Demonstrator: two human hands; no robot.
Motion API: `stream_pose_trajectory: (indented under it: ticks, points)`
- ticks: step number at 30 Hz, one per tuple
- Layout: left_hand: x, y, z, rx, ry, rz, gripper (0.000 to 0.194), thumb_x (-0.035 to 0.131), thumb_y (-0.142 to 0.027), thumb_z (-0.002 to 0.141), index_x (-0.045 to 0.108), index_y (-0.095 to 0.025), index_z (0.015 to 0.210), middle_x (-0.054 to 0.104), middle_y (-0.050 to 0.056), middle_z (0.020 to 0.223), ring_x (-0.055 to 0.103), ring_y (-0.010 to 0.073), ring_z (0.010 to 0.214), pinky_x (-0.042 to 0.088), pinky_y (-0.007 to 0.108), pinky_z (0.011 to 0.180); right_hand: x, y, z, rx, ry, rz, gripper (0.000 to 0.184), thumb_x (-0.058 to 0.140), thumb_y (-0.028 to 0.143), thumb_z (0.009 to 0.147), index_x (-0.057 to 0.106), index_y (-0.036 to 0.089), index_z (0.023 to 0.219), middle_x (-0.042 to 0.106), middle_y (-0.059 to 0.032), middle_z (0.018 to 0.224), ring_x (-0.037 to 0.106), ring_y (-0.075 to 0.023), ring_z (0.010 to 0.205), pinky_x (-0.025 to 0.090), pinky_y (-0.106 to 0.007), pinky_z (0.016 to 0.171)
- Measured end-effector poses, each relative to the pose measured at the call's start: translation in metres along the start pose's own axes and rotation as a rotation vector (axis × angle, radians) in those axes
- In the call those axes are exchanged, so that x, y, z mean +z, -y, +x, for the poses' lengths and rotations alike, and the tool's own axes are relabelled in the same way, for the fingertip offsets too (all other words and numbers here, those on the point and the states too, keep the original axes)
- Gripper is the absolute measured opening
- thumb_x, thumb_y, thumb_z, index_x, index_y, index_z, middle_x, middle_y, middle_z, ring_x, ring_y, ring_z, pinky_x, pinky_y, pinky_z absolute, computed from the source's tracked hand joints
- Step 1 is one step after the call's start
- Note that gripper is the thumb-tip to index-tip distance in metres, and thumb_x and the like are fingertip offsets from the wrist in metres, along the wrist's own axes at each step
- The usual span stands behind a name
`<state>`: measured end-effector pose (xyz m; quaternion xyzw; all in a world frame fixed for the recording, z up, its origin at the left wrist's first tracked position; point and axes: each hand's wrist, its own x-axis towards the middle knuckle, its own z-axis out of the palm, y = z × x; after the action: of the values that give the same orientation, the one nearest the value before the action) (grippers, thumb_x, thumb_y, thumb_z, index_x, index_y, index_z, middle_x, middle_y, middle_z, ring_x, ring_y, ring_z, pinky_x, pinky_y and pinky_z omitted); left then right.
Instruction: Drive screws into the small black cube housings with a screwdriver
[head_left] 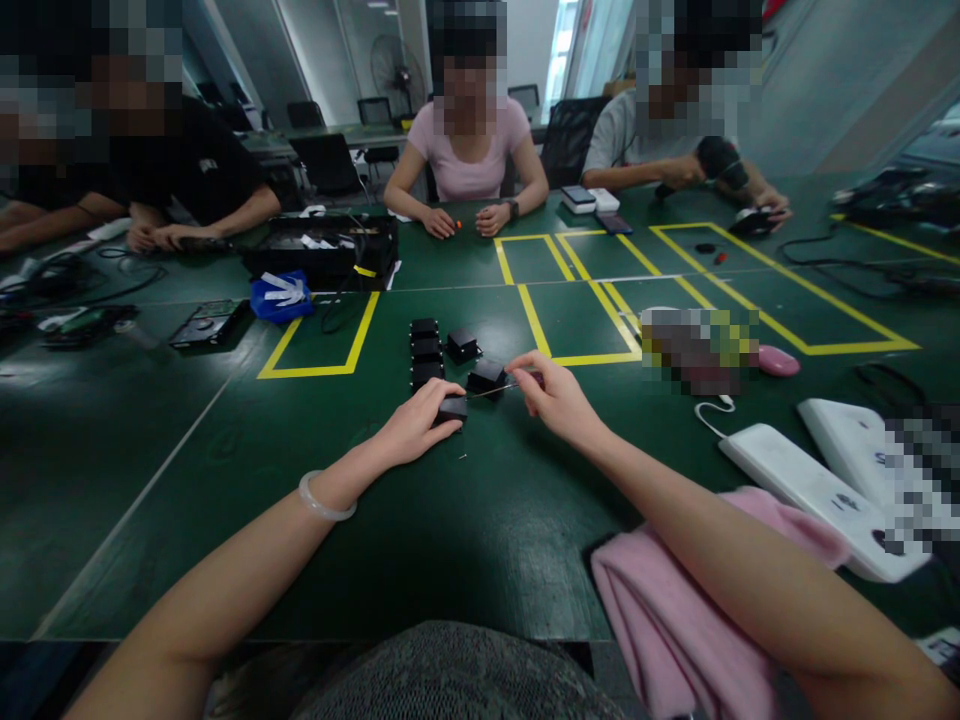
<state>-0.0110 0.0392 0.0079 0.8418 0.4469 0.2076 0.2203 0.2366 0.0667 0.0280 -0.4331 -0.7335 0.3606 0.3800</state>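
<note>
My left hand (418,422) is closed around a small black box (453,408), holding it down on the green table. In my right hand (553,392) is a screwdriver (501,390); its thin shaft points left, with the tip at the held box's right side. Right behind the shaft sits a second black box (487,376). Another black box (463,344) rests farther back. To its left, more black boxes (424,345) stand in a row running away from me, partly behind my left hand. A tiny screw (463,457) lies on the table in front of the held box.
A pink cloth (660,600) hangs over the front edge under my right forearm. White devices (817,490) and a pink mouse (778,360) are on the right. A blue bundle (281,296) and a black open case (322,250) sit back left. Several people are seated opposite.
</note>
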Motion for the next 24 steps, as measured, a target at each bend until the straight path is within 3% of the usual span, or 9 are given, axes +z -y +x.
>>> stream_pose_trajectory:
  ticks: [4, 12, 18, 24]
  points:
    - [-0.0001, -0.0004, 0.0002, -0.010, 0.007, 0.005, 0.035, 0.054, -0.033, 0.095, 0.045, -0.022, 0.128, 0.051, 0.011, 0.125, 0.055, 0.0294, 0.115, 0.050, 0.047, 0.095, 0.0005, -0.0019, 0.0001, -0.032, -0.001, 0.038, 0.015, 0.047, 0.029, 0.095, 0.053, 0.020, 0.105, 0.047, 0.0085, 0.057, 0.048, -0.0104, 0.046, 0.038, -0.025, 0.052]
    - [0.0009, 0.0004, -0.0003, 0.008, -0.008, 0.007, 0.035, 0.054, -0.032, 0.095, 0.046, -0.024, 0.128, 0.052, 0.010, 0.125, 0.055, 0.0285, 0.116, 0.049, 0.045, 0.095, 0.0009, -0.0044, 0.0008, 0.029, 0.001, -0.004, 0.021, 0.047, 0.038, 0.096, 0.054, 0.020, 0.086, 0.043, 0.0090, 0.045, 0.042, -0.0097, 0.040, 0.033, -0.024, 0.048]
    - [-0.0001, -0.0016, -0.0002, -0.004, 0.000, 0.009, 0.035, 0.054, -0.032, 0.095, 0.046, -0.024, 0.127, 0.051, 0.010, 0.126, 0.054, 0.0292, 0.116, 0.050, 0.045, 0.095, 0.0023, -0.0055, 0.0017, -0.015, -0.004, 0.079, 0.014, 0.048, 0.030, 0.095, 0.051, 0.021, 0.105, 0.047, 0.0097, 0.054, 0.046, -0.0100, 0.043, 0.036, -0.024, 0.049]
    - [-0.0002, -0.0018, -0.0003, -0.017, 0.007, 0.008, 0.035, 0.053, -0.033, 0.095, 0.045, -0.023, 0.128, 0.051, 0.010, 0.127, 0.055, 0.0292, 0.115, 0.050, 0.045, 0.093, 0.0011, -0.0055, 0.0009, 0.028, 0.003, 0.026, 0.018, 0.047, 0.037, 0.096, 0.053, 0.021, 0.091, 0.044, 0.0092, 0.047, 0.043, -0.0104, 0.041, 0.034, -0.025, 0.048]
